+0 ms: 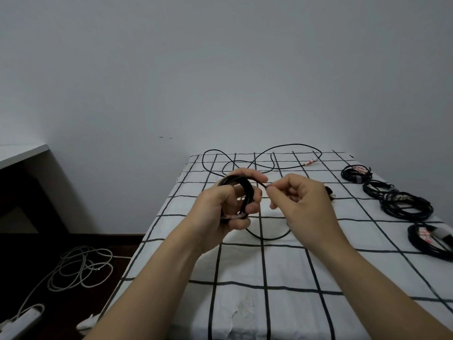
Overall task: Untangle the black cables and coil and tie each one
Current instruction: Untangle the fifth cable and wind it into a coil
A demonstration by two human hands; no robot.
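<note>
My left hand (pixel 226 204) grips a coil of black cable (pixel 241 186) wound in several loops, held above the table. My right hand (pixel 301 200) pinches the free strand of that cable (pixel 263 185) just right of the coil. A slack loop of the same cable (pixel 267 238) hangs down onto the cloth below my hands. A loose black cable (pixel 263 159) lies in open curves at the table's far edge, with a red-and-white tag (pixel 310 162) at its end.
Several coiled black cables (pixel 405 204) lie in a row along the right side of the white checked tablecloth (pixel 245 266). A white cable (pixel 81 268) and a power strip (pixel 22 317) lie on the dark floor at left. A desk edge (pixel 22 152) stands far left.
</note>
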